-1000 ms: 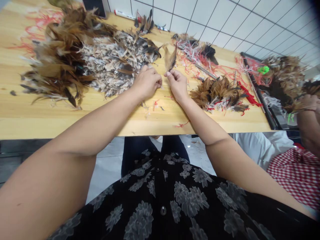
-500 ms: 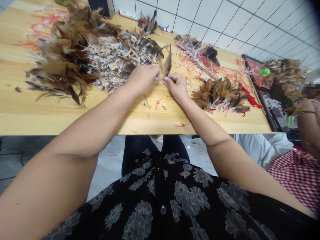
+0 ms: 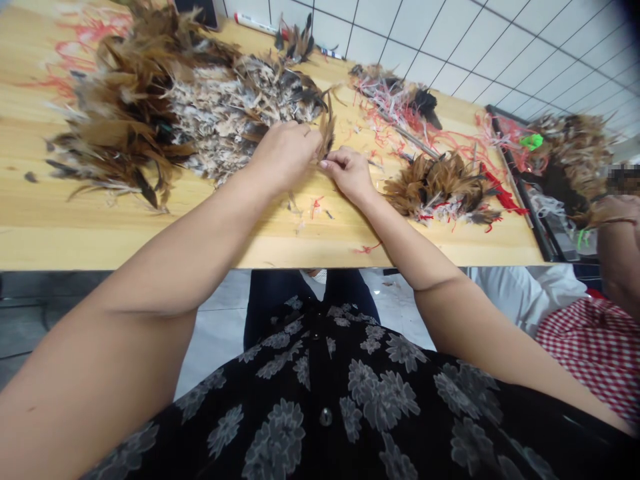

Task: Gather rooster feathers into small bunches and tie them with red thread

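Observation:
A small bunch of brown feathers [image 3: 327, 130] stands upright between my hands over the wooden table [image 3: 250, 243]. My left hand [image 3: 293, 150] is closed on its left side, the fingertips pressed together against the feathers. From the right, my right hand [image 3: 350, 173] pinches at the base of the bunch with thumb and forefinger. A large pile of brown feathers [image 3: 130, 127] and whitish feather bases [image 3: 215, 113] lies beyond and left of my left hand. Right of my right hand is a smaller brown bundle [image 3: 435, 187] with red ties.
Pink strings [image 3: 380, 120] and more feathers lie at the back right. A marker [image 3: 255, 24] lies by the tiled wall. A black-edged tray [image 3: 520, 187] stands on the right, with a person's hand [image 3: 615, 210] beyond it. Red thread scraps [image 3: 367, 249] lie near the front edge.
My right hand has moved slightly left, closer to my left hand. The feather bunch has shifted a little left and down, nearer my left fingertips.

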Available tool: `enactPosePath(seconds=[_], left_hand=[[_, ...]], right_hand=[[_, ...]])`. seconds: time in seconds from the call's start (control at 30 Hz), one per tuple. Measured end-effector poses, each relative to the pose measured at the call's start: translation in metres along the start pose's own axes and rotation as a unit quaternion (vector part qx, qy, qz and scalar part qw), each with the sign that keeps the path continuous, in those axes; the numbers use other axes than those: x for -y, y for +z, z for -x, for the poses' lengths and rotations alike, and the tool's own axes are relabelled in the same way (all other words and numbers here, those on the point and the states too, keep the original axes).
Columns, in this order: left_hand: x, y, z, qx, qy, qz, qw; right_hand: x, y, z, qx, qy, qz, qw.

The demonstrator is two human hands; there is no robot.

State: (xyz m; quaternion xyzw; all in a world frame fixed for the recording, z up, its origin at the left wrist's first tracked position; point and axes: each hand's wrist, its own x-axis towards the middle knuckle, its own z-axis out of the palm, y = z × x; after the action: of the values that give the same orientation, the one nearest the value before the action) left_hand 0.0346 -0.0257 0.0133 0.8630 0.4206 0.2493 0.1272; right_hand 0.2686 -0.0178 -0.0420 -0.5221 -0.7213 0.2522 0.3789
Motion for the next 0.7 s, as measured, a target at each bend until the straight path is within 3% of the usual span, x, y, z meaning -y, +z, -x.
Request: enactPosePath(seconds=[0.17, 0.3, 0.37, 0.47, 0.57, 0.7], left_hand=[[-0.008, -0.004, 0.001, -0.012, -0.005, 0.044, 0.999], [-0.003, -0.008, 0.003, -0.122, 0.002, 0.016, 0.992], [0.005, -0.007, 0.003, -0.143, 0.011, 0.009, 0.99], [0.014, 0.001, 0.0, -0.101, 0.013, 0.064, 0.993], [0.011, 0.012, -0.005, -0.065, -0.054, 0.171, 0.982], [-0.003, 0.015, -0.009, -0.072, -0.141, 0.254, 0.954]], right_hand=[[0.003, 0.0, 0.0, 0.011, 0.0, 0.002, 1.0], [-0.002, -0.001, -0.001, -0.022, 0.012, -0.039, 0.999], [-0.005, -0.002, -0.001, -0.036, 0.022, -0.062, 0.997], [-0.005, -0.002, 0.001, -0.041, 0.021, -0.081, 0.996], [-0.002, -0.001, 0.002, -0.022, -0.001, -0.074, 0.997], [0.001, 0.002, 0.002, 0.012, -0.035, -0.063, 0.997]])
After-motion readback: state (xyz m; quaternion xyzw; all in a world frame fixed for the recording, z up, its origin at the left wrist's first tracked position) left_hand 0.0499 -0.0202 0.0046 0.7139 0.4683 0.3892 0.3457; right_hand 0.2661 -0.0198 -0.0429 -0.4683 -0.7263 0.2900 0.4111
